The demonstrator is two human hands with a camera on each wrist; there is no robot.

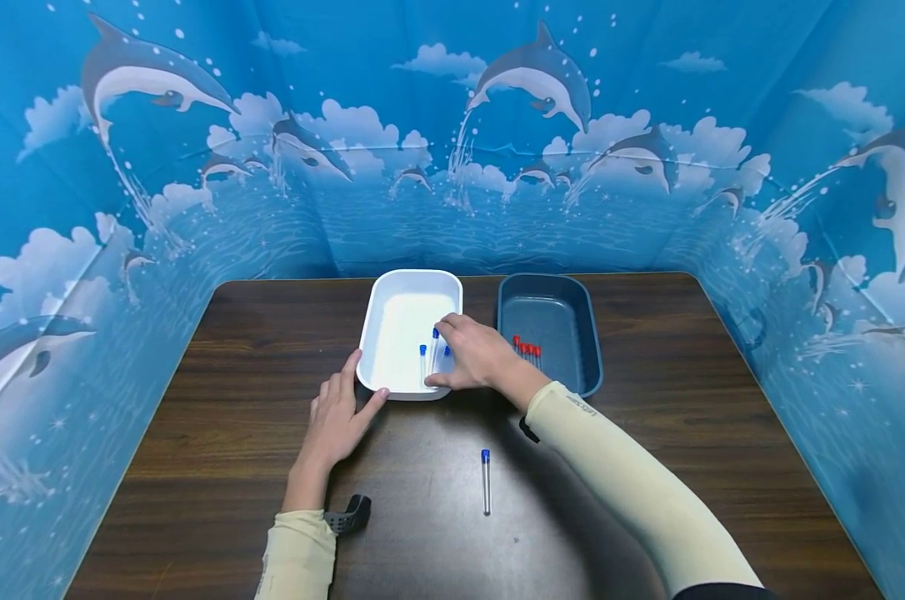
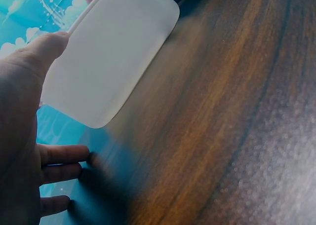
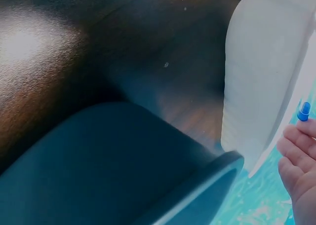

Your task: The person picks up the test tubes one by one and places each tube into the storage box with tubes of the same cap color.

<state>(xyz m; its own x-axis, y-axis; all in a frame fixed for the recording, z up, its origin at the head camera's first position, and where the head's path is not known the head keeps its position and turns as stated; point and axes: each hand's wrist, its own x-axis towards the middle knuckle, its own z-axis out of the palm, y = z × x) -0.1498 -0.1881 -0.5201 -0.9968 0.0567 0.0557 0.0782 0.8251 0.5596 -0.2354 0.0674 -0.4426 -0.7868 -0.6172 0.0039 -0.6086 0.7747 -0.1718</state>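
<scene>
My right hand (image 1: 473, 352) reaches over the near right part of a white tray (image 1: 394, 329) and holds a blue-capped test tube (image 1: 433, 348) between thumb and fingers. Its blue cap (image 3: 304, 111) shows past the fingers in the right wrist view. Beside it in the tray stand other blue-capped tubes, one upright tube (image 1: 422, 362) to the left and another partly hidden by the hand. At the tray's near left corner, my left hand (image 1: 337, 414) touches the rim with thumb and index finger, its fingers extended. Another blue-capped tube (image 1: 486, 483) lies on the table.
A dark blue-grey tray (image 1: 553, 321) stands right of the white one, with several red-capped tubes (image 1: 527, 350) at its left side; my right forearm passes over its near left corner. The brown wooden table (image 1: 235, 400) is backed by a blue dolphin-print curtain (image 1: 392, 217).
</scene>
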